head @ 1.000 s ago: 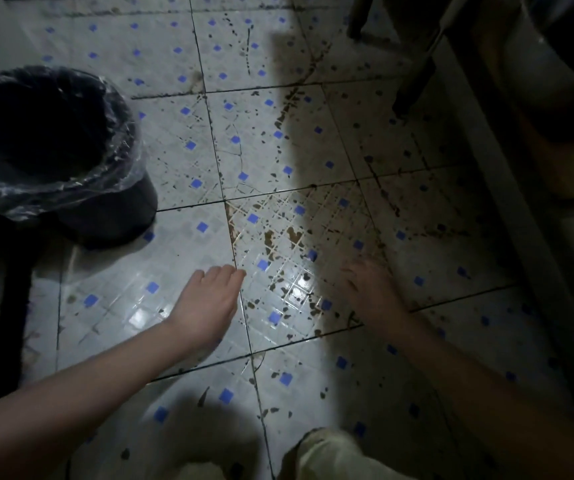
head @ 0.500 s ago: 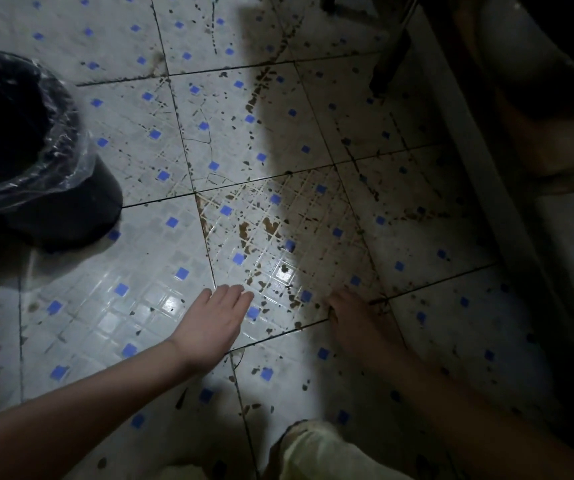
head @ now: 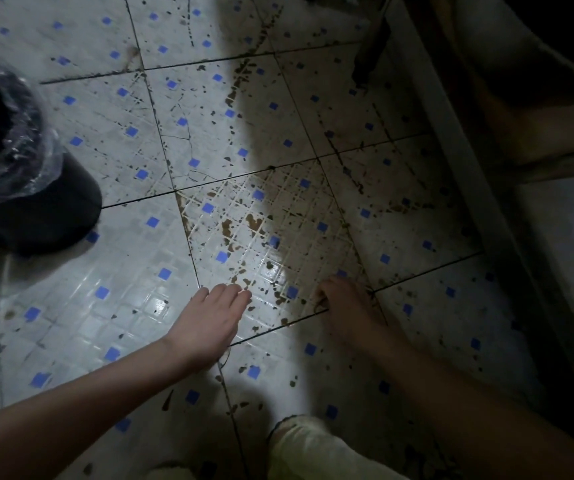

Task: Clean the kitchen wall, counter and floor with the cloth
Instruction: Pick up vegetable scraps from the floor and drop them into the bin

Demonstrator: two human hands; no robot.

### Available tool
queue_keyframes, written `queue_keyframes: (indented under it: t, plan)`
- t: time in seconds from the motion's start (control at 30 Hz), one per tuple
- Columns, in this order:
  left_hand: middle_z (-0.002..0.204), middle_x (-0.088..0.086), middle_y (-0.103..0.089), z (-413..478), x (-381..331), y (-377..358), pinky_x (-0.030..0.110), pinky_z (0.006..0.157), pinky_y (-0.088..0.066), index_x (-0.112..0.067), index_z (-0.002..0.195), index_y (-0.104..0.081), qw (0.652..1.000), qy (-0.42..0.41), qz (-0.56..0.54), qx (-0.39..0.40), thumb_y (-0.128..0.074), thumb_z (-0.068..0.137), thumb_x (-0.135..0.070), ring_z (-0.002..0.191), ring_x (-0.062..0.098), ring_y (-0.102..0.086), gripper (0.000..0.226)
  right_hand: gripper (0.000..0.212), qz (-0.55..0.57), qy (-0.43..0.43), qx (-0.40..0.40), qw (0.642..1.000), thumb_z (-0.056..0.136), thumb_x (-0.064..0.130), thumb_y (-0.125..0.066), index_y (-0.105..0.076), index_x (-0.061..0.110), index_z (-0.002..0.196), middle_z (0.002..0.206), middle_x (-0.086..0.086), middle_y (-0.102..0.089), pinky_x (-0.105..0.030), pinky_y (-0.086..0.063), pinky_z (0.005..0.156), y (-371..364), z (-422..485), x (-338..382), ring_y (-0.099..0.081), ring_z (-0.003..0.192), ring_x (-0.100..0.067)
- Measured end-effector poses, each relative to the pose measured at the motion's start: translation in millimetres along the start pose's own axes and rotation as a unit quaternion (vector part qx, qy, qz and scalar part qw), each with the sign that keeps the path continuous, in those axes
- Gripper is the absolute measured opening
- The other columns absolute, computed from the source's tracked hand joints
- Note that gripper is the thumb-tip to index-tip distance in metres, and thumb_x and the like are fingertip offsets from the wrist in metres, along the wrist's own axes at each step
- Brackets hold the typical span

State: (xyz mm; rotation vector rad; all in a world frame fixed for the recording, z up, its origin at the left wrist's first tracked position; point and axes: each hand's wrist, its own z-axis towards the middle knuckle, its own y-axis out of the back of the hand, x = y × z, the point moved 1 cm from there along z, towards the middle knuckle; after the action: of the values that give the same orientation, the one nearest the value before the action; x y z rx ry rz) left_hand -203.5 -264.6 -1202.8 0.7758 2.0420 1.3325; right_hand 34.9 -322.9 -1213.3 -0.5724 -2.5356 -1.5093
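The floor (head: 129, 299) is white tile with small blue squares. Brown stains and dark specks cover the tile ahead of me (head: 261, 230). My left hand (head: 209, 323) lies flat just over the floor, fingers straight and side by side, holding nothing. My right hand (head: 344, 306) is in shadow to its right, fingertips bent down onto the stained tile near a grout line. No cloth shows in either hand or anywhere in view.
A black bin (head: 36, 209) lined with a clear plastic bag stands at the left. A pale ledge (head: 458, 140) runs along the right, with dark cabinet space beyond it. A dark leg (head: 372, 53) stands at the top. A pale shoe (head: 299, 445) is at the bottom.
Both hands have drawn back toward me across the stained tile, the left also drifting right. The view has shifted, so the bin sits further left.
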Motion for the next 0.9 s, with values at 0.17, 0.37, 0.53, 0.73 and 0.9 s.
queue_keyframes:
  t: [0.17, 0.37, 0.53, 0.73, 0.9]
  plan:
    - [0.139, 0.003, -0.041, 0, 4, 2, 0.033, 0.101, -0.037, -0.018, 0.141, -0.030, 1.000, 0.004, 0.004, -0.005, -0.037, 0.098, -0.026, 0.123, 0.021, -0.042, 0.044, 0.018, 0.011, -0.045, -0.005, 0.999, 0.083, 0.001, -0.052, -0.060, 0.013, 0.094, 0.097, -0.007, -0.061, -0.038, -0.044, 0.079, 4, 3, 3, -0.057, 0.091, -0.025]
    - [0.134, 0.004, -0.045, 17, 8, 15, 0.034, 0.096, -0.040, -0.017, 0.136, -0.034, 0.999, -0.006, 0.033, -0.027, -0.046, 0.094, -0.024, 0.119, 0.022, -0.046, 0.044, 0.026, -0.043, -0.057, 0.063, 0.995, 0.083, 0.000, -0.057, -0.053, 0.013, 0.104, 0.110, -0.008, -0.056, -0.038, -0.041, 0.085, 10, 12, 8, -0.054, 0.103, -0.027]
    - [0.129, 0.003, -0.047, 45, 11, 30, 0.033, 0.091, -0.040, -0.018, 0.133, -0.038, 0.998, 0.002, 0.062, -0.030, -0.051, 0.092, -0.024, 0.116, 0.022, -0.048, 0.043, 0.036, -0.034, -0.071, 0.026, 0.997, 0.085, 0.000, -0.057, -0.050, 0.013, 0.118, 0.126, -0.007, -0.046, -0.045, -0.045, 0.093, 14, 23, 6, -0.051, 0.110, -0.028]
    - [0.119, 0.006, -0.053, 72, 14, 42, 0.035, 0.086, -0.042, -0.015, 0.125, -0.044, 0.996, 0.009, 0.068, -0.047, -0.053, 0.092, -0.026, 0.105, 0.025, -0.053, 0.036, 0.037, 0.001, -0.113, -0.065, 0.991, 0.091, -0.003, -0.047, -0.051, 0.014, 0.124, 0.137, -0.008, -0.041, -0.037, -0.047, 0.092, 29, 40, -15, -0.053, 0.110, -0.027]
    - [0.117, 0.004, -0.052, 80, 20, 40, 0.034, 0.087, -0.041, -0.016, 0.123, -0.044, 0.997, 0.019, 0.040, -0.061, -0.050, 0.094, -0.026, 0.104, 0.024, -0.052, 0.032, 0.028, -0.019, -0.114, -0.115, 0.987, 0.092, 0.002, -0.042, -0.061, 0.013, 0.109, 0.119, -0.009, -0.055, -0.040, -0.048, 0.092, 57, 67, -34, -0.054, 0.107, -0.029]
